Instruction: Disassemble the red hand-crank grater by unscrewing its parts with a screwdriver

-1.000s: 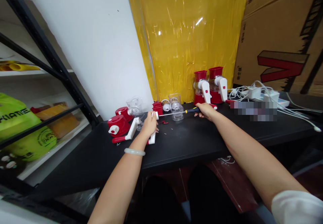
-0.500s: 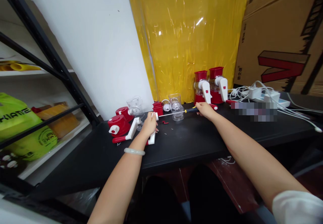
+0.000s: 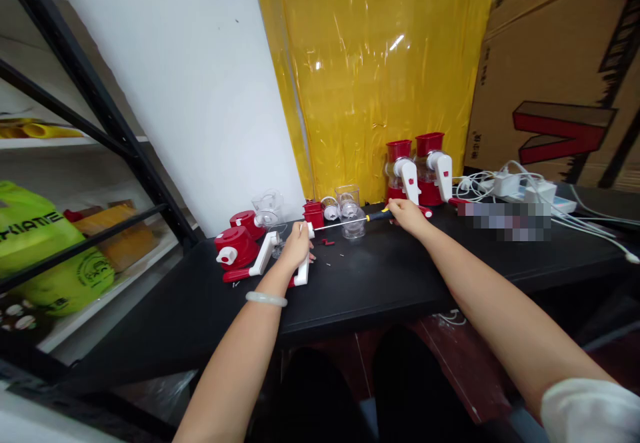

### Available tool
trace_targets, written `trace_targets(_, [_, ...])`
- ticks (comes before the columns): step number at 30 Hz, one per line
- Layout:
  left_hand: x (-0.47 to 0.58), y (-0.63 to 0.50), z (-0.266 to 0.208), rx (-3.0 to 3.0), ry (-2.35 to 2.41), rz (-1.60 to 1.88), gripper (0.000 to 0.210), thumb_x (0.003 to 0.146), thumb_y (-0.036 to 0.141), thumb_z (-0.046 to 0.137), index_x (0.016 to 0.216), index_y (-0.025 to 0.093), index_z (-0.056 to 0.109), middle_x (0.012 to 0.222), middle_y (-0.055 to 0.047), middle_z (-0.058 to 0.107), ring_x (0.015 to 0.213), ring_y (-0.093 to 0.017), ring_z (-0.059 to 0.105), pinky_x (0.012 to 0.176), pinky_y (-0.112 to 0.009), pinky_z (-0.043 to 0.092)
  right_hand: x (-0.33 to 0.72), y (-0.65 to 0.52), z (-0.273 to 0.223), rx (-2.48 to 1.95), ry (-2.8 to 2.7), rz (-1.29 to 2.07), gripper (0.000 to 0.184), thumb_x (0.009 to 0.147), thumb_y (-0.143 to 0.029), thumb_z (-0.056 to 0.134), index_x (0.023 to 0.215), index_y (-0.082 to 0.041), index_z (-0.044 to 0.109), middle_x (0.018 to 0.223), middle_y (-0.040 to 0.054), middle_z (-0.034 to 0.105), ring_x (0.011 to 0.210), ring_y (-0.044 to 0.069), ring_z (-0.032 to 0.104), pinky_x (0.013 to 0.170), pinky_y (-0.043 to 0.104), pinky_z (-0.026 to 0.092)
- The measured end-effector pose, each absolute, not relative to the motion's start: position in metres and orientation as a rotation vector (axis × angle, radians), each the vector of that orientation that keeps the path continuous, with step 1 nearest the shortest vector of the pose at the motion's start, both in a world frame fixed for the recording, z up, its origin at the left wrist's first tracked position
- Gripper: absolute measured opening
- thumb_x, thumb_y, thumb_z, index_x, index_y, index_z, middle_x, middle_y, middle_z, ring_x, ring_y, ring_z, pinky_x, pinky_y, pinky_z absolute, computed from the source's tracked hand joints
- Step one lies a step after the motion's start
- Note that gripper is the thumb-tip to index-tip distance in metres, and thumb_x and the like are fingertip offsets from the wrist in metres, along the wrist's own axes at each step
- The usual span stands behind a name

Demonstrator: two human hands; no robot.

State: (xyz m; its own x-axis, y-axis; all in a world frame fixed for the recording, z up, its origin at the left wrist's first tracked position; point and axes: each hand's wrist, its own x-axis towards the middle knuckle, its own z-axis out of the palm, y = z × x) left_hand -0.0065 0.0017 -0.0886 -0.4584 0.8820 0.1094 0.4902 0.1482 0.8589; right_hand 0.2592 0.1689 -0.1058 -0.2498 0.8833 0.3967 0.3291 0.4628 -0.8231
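My left hand [image 3: 297, 246] is closed around a white crank handle [image 3: 303, 272] with a red grip, partly hidden by the fingers. In my right hand [image 3: 406, 215] is a screwdriver [image 3: 379, 215] with a dark blue and yellow handle. Its long shaft points left, and the tip meets the white end of the crank at my left hand. Left of that hand lies another white crank with a red grip [image 3: 264, 256], beside two red grinder bases [image 3: 237, 246]. Small red pieces [image 3: 327, 242] and tiny screws lie on the black table [image 3: 365, 276].
Behind the hands stand clear plastic housings [image 3: 349, 202] and a red part [image 3: 313, 214]. Two assembled red-and-white grinders [image 3: 429, 170] stand at the back right, near white chargers and cables [image 3: 540, 193]. A black shelf frame [image 3: 125, 143] rises on the left; a cardboard box [image 3: 550, 96] stands right.
Both hands keep their holds, the screwdriver still meeting the crank. My right hand has turned very slightly on the screwdriver handle, and the view has shifted a little.
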Motion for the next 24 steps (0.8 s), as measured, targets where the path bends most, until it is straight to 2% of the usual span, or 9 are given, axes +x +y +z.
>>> trace_targets(13, [0.002, -0.001, -0.081, 1.126, 1.964, 1.241, 0.034, 0.102, 0.049, 0.024, 0.114, 0.022, 0.041, 0.063, 0.004, 0.05, 0.039, -0.013, 0.054, 0.04, -0.024, 0.046, 0.261, 0.163, -0.103, -0.827, -1.753, 0.611, 0.047, 0.089, -0.059, 0.047, 0.077, -0.017, 0.064, 0.062, 0.0023, 0.06, 0.06, 0.016, 0.054, 0.061, 0.028, 0.041])
trace_targets(19, [-0.007, 0.004, -0.088, 1.245, 2.057, 1.281, 0.04, 0.102, 0.049, 0.025, 0.121, 0.02, 0.044, 0.066, 0.002, 0.053, 0.039, -0.014, 0.055, 0.043, -0.025, 0.046, 0.256, 0.161, -0.101, -0.818, -1.636, 1.034, 0.031, 0.085, -0.047, 0.058, 0.074, -0.018, 0.061, 0.055, 0.0003, 0.057, 0.045, 0.011, 0.045, 0.047, 0.024, 0.035])
trace_targets(24, [-0.01, 0.001, -0.089, 1.507, 2.203, 1.204, 0.04, 0.102, 0.048, 0.026, 0.121, 0.02, 0.047, 0.071, -0.002, 0.062, 0.046, -0.017, 0.06, 0.054, -0.029, 0.049, 0.256, 0.156, -0.095, -0.946, -1.405, 1.466, 0.018, 0.087, -0.03, 0.058, 0.075, -0.017, 0.06, 0.056, 0.0049, 0.063, 0.04, 0.008, 0.042, 0.04, 0.02, 0.033])
